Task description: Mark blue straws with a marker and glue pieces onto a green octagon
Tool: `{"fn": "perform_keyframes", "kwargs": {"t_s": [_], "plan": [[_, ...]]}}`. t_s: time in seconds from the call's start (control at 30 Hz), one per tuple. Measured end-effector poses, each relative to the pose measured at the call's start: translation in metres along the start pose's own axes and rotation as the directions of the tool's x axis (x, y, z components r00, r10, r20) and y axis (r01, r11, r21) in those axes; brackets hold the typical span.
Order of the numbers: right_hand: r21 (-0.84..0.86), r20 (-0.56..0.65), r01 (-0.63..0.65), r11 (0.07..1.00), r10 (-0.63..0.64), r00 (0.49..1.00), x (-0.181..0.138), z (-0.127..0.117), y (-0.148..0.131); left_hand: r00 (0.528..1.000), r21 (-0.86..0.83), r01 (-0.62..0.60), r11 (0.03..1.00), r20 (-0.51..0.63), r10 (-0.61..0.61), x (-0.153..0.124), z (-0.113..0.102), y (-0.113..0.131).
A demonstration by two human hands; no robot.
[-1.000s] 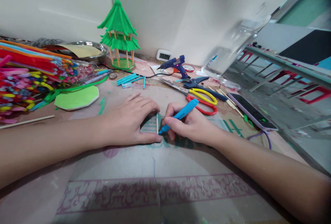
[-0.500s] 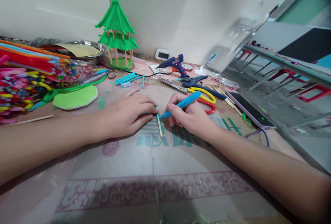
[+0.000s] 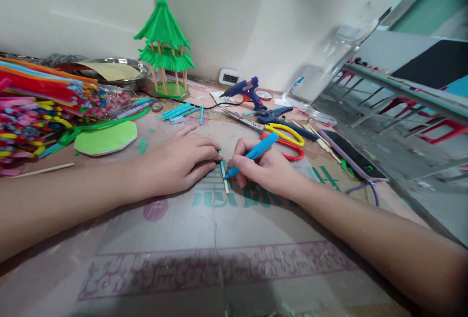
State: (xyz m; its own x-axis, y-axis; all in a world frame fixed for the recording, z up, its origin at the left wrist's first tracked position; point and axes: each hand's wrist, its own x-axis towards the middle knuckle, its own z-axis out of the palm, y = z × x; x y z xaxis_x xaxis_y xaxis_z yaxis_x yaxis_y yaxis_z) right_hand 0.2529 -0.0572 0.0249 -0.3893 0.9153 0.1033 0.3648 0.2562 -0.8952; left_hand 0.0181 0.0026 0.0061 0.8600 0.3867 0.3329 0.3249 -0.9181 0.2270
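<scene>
A short wooden stick (image 3: 224, 179) lies on the cardboard (image 3: 175, 224), blue along its upper part and bare wood at its near end. My left hand (image 3: 183, 161) rests palm down, its fingertips pinning the stick's far end. A blue marker (image 3: 258, 151) is gripped in my right hand (image 3: 265, 163), its tip touching the stick low down. Several blue sticks (image 3: 179, 110) lie beyond my left hand, with a small blue cap (image 3: 177, 120) close by. Scissors (image 3: 281, 136) with red and yellow handles lie just beyond my right hand.
Behind stand a green pagoda model (image 3: 164, 53), a digital timer (image 3: 230, 77) and a blue glue gun (image 3: 243, 90). Pipe cleaners (image 3: 40, 112) and a green octagonal card (image 3: 106, 138) are left. Blue pliers (image 3: 276, 114), a phone (image 3: 353, 155) and a clear bottle (image 3: 318, 73) are right.
The marker tip has slid down the stick toward its near end, my right hand shifting slightly nearer with it. My left hand stays on the stick.
</scene>
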Motion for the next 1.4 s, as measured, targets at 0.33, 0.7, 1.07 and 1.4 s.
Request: {"fn": "perform_keyframes", "kwargs": {"t_s": [0.33, 0.7, 1.07, 1.4], "plan": [[-0.037, -0.095, -0.015, 0.999, 0.011, 0.995, 0.0055, 0.0005, 0.0016, 1.000, -0.001, 0.000, 1.000, 0.003, 0.000, 0.0004, -0.0009, 0.0002], [-0.020, -0.112, -0.017, 1.000, 0.015, 0.994, 0.0061, 0.0004, 0.0004, 1.000, 0.019, -0.018, 1.000, -0.015, 0.018, 0.0008, -0.0001, 0.0004], [-0.003, -0.056, -0.002, 1.000, 0.002, 0.998, 0.0033, 0.0003, -0.0005, 0.998, 0.035, -0.042, 0.998, -0.037, 0.044, 0.0015, 0.0001, 0.0004], [-0.029, -0.084, -0.019, 0.999, 0.016, 0.996, 0.0053, 0.0001, 0.0002, 0.998, 0.052, -0.062, 0.997, -0.027, 0.063, 0.0006, -0.0016, 0.0013]]}}
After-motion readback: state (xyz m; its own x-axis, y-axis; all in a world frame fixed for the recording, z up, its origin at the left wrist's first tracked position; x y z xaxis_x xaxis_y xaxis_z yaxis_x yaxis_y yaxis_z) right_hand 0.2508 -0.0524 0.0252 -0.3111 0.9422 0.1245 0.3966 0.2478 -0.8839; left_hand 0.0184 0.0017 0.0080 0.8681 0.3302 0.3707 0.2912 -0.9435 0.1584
